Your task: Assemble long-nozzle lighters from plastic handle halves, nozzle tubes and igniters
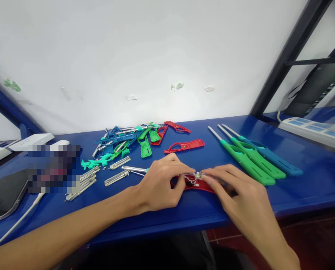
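My left hand (164, 182) is pinched, its fingertips at the metal-tipped end of a clear fuel tank (202, 174). What those fingers hold is too small to make out. My right hand (242, 191) has thumb and fingers closed around the tank, hiding most of it. Under both hands lies a red lighter handle half (203, 185), open side up. A white wire (190, 180) and a black part show inside it. From beneath my left hand a silver lighter tube (133, 169) points left across the blue table.
Several clear fuel tanks (83, 183) lie left, near teal triggers (96, 161). Behind is a pile of blue and green handle halves (125, 138); a red half (185, 145) lies nearer. Whole lighters (248, 161) rest right. A phone (4, 195) and cable (18, 223) are far left.
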The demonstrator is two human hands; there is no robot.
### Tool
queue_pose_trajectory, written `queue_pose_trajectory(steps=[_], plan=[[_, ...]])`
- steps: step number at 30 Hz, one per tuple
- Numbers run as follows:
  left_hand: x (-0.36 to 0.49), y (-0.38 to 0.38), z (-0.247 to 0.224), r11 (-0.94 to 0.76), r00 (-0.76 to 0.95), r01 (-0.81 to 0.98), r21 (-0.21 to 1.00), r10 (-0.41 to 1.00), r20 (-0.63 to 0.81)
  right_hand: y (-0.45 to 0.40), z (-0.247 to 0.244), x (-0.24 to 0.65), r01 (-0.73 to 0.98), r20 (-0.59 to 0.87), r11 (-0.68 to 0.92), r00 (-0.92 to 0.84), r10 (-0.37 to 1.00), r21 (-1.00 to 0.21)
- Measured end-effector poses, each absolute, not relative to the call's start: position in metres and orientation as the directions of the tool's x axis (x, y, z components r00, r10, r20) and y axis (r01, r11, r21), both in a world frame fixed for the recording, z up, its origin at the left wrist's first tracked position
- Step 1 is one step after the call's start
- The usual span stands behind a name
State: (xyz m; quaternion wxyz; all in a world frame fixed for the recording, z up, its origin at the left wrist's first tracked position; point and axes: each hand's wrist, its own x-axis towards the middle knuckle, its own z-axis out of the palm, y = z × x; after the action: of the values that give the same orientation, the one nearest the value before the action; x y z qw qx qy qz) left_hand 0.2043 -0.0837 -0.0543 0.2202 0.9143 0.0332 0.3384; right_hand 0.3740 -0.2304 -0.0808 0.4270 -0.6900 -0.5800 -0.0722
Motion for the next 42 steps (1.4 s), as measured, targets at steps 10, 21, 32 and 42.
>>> queue_pose_trajectory(steps=[10,21,32,42], plan=[[0.2043,-0.0846,-0.0531,-0.895,0.740,-0.095,0.435,0.229,0.633,-0.2297,-0.0820,0.3740,0.862,0.594,0.042,0.311,0.742,-0.505],[0.2050,-0.0866,-0.0518,-0.918,0.717,-0.117,0.379,0.186,0.672,-0.2294,-0.0816,0.3738,0.874,0.597,0.035,0.302,0.743,-0.485],[0.2051,-0.0832,-0.0523,-0.971,0.762,-0.021,0.239,0.140,0.632,-0.2298,-0.0824,0.3726,0.885,0.613,0.027,0.300,0.730,-0.465],[0.2061,-0.0853,-0.0512,-0.951,0.804,-0.066,0.302,0.129,0.580,-0.2295,-0.0823,0.3733,0.876,0.622,0.041,0.307,0.720,-0.480]])
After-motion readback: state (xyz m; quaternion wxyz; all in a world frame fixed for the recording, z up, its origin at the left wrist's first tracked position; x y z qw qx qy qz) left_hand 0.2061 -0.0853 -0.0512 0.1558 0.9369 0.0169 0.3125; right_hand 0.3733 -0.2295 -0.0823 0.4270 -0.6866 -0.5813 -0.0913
